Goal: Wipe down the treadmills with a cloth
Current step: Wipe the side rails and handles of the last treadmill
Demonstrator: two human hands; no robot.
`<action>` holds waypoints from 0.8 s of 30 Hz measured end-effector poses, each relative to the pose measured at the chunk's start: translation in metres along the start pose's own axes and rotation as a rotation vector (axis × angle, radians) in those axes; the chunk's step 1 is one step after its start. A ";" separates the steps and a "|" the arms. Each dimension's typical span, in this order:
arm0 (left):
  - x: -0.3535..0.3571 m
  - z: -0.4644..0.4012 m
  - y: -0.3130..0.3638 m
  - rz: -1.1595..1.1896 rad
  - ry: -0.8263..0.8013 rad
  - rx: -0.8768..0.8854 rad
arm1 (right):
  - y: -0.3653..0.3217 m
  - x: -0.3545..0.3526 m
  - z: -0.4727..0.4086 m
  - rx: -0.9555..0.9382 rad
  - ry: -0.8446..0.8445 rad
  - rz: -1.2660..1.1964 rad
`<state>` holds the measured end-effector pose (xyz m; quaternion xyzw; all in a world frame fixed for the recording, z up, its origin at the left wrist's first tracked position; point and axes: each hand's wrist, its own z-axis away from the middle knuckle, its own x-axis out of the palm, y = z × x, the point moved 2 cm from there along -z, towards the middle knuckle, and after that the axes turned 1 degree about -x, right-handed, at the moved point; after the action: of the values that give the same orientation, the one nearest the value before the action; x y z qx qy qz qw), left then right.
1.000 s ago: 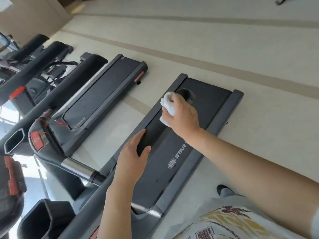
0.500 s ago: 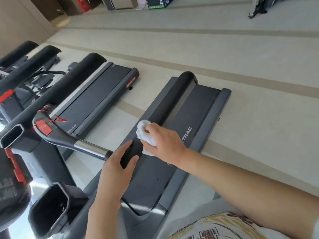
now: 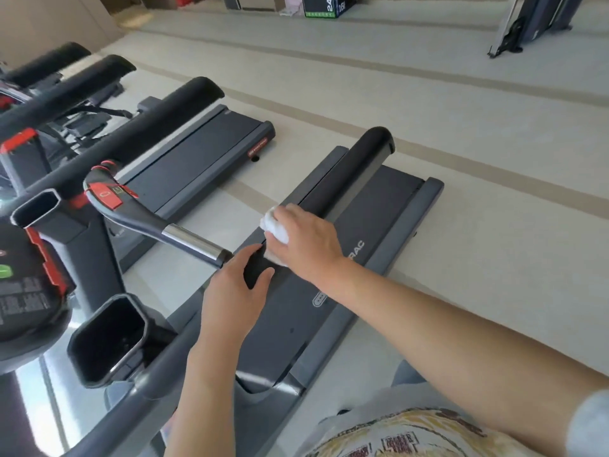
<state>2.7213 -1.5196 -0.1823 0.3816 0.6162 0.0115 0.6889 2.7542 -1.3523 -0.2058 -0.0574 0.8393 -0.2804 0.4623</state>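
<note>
Wiping the near treadmill's side handrail.
My right hand (image 3: 304,240) grips the wadded white cloth (image 3: 274,227) on the black handrail (image 3: 342,181), twelve o'clock of my left hand (image 3: 237,291), which holds the rail. Cloth seems soft, light; bunch it in the palm.

Beige striped floor (image 3: 461,103) w/ treadmills (image 3: 379,225) in row (boxes (image 3: 321,6) at far edge)

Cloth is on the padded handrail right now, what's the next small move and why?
Probably draw the white cloth under the right hand along the black handrail toward the far end; the left hand grips the near part, and the far stretch lies bare.
</note>
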 end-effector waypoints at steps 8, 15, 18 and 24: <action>0.001 0.009 -0.006 -0.031 0.037 -0.079 | 0.042 -0.022 -0.013 -0.097 -0.072 -0.040; 0.009 0.007 0.003 -0.086 0.151 -0.130 | 0.130 -0.070 -0.074 0.268 0.024 0.099; 0.013 0.005 0.007 -0.083 0.194 -0.158 | 0.091 -0.049 -0.053 0.094 0.018 0.074; 0.017 0.000 0.015 -0.094 0.229 -0.190 | 0.001 -0.008 -0.014 -0.414 -0.236 -0.049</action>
<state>2.7328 -1.5005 -0.1886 0.2817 0.7042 0.0808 0.6467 2.7478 -1.3425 -0.1947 -0.2036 0.8175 -0.1047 0.5285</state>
